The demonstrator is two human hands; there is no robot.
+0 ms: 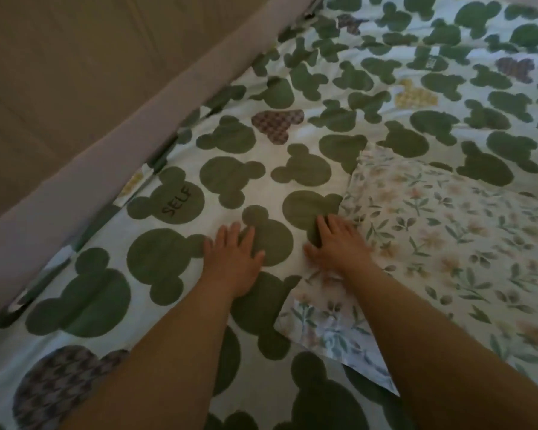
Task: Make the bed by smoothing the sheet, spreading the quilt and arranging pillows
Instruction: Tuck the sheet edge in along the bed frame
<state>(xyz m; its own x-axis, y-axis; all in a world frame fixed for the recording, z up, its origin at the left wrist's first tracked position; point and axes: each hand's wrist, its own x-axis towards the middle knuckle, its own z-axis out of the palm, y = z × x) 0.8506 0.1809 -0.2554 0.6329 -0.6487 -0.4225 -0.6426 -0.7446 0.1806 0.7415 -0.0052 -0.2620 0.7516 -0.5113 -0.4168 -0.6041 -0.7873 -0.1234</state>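
A padded grey bed rail runs along the left, with the green mouse-head sheet spread beside it. The left hand lies flat on the sheet, fingers spread, holding nothing. The right hand also presses flat, touching the edge of the floral cover lying on the sheet at right.

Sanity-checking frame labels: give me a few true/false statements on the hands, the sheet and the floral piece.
1. Both the left hand and the right hand rest with straight fingers on the bed. True.
2. The left hand grips the floral fabric. False: it lies flat on the sheet, apart from that fabric.
3. The floral fabric lies on top of the sheet, on the right-hand side. True.
4. The sheet is plain white. False: it carries green mouse-head shapes.
5. A padded edge runs along the bed's left side. True.
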